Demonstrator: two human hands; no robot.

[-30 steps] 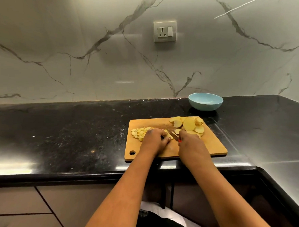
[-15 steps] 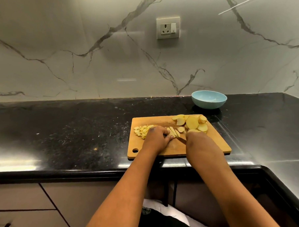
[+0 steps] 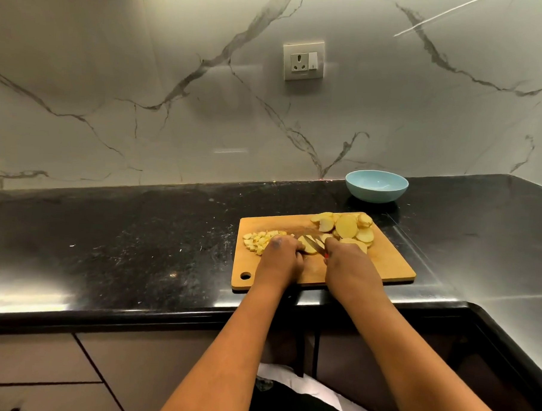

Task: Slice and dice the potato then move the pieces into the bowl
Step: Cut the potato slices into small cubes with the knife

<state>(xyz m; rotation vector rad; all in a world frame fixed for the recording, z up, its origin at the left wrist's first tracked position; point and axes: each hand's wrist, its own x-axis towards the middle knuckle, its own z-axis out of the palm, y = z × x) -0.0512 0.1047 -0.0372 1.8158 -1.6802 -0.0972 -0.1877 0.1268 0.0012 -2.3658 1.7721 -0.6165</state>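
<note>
— Holding what, those hands?

— Left hand (image 3: pixel 281 258) curls its fingers on a pale potato slice (image 3: pixel 309 246), steadying it; right hand (image 3: pixel 348 264) grips a small knife (image 3: pixel 316 245) across it.

— Pieces?

— Yellow diced cubes (image 3: pixel 259 240) left, round slices (image 3: pixel 346 226) right, on the wooden cutting board (image 3: pixel 385 266); the light-blue bowl (image 3: pixel 376 185) waits behind.

Bare forearms, no sleeves; dark garment, possibly white-trimmed, below.

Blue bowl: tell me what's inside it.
Nothing shows inside the bowl; its near wall hides a little of the bottom. The dice and slices sit on the board.
</note>
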